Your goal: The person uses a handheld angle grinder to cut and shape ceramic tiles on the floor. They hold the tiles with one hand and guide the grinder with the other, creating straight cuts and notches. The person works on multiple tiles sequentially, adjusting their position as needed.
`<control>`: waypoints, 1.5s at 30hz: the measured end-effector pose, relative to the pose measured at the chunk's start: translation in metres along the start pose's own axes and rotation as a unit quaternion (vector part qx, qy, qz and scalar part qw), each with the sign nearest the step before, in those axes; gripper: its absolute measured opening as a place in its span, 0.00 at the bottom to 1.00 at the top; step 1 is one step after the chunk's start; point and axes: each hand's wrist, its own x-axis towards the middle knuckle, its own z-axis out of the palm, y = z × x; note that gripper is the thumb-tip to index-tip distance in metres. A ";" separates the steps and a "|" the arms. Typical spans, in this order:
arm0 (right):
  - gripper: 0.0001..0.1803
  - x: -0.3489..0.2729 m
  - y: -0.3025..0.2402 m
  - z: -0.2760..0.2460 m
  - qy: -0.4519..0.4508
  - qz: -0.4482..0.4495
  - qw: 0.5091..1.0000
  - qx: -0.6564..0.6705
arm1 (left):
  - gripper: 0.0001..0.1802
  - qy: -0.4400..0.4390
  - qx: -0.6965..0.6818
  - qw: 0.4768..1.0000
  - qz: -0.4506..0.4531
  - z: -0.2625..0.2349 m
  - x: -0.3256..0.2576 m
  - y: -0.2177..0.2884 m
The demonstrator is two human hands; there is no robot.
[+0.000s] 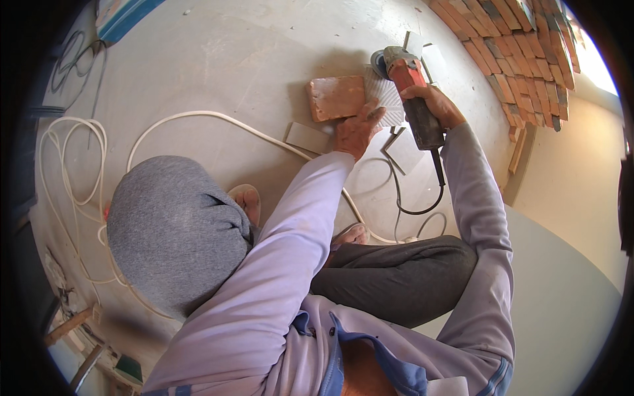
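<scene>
My right hand (436,104) is wrapped around the body of a red and black angle grinder (422,123). The grinder's disc (379,65) is at the far edge of a ribbed, pale tile (386,92); whether it touches cannot be made out. My left hand (357,129) is closed at the tile's near left side, fingertips pressed on it, with part of the grip hidden. Just left of the tile, an orange-red brick (337,99) lies on the floor, close to my left fingers.
Tile offcuts (309,137) lie around the work, with another piece (404,152) under the grinder. A white cable (218,115) crosses the floor towards my feet, coiling at left. Stacked bricks (522,63) stand at far right. The grinder's black cord (422,212) loops near my knee.
</scene>
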 end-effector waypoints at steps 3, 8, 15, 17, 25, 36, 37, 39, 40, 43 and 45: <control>0.29 -0.001 -0.001 0.000 0.005 0.004 1.000 -0.007 | 0.29 -0.019 0.017 1.000 -0.013 0.000 0.000 0.001; 0.30 -0.005 -0.004 0.001 0.005 0.007 1.000 -0.010 | 0.29 -0.016 0.012 1.000 -0.014 0.002 0.000 -0.001; 0.30 -0.003 0.000 -0.001 0.010 0.003 1.000 -0.009 | 0.28 -0.004 0.018 1.000 -0.011 0.002 0.000 0.001; 0.30 -0.003 0.000 -0.002 0.006 0.003 1.000 -0.010 | 0.29 -0.009 0.017 1.000 -0.013 0.002 0.000 0.001; 0.30 -0.001 0.003 -0.004 0.005 -0.002 1.000 -0.003 | 0.28 -0.008 0.028 1.000 -0.008 0.001 -0.001 0.000; 0.30 0.001 0.007 -0.007 0.003 0.000 1.000 0.001 | 0.28 -0.024 0.026 0.999 -0.014 0.000 0.000 0.001; 0.30 0.001 0.007 -0.007 0.003 -0.002 1.000 -0.001 | 0.28 -0.018 0.027 0.999 -0.010 0.000 0.000 0.001; 0.30 0.001 0.007 -0.007 0.004 -0.005 1.000 -0.004 | 0.28 -0.008 0.029 1.000 -0.003 0.001 -0.001 0.000; 0.29 0.002 0.008 -0.008 0.006 -0.004 1.000 -0.006 | 0.28 -0.006 0.030 1.000 -0.003 0.002 -0.001 0.000; 0.29 0.004 0.009 -0.008 0.009 -0.001 1.000 -0.009 | 0.29 -0.003 0.031 1.000 -0.002 0.003 -0.001 -0.001; 0.28 0.001 0.007 -0.008 0.008 0.000 1.000 -0.010 | 0.29 -0.001 0.024 1.000 0.000 0.002 -0.001 0.000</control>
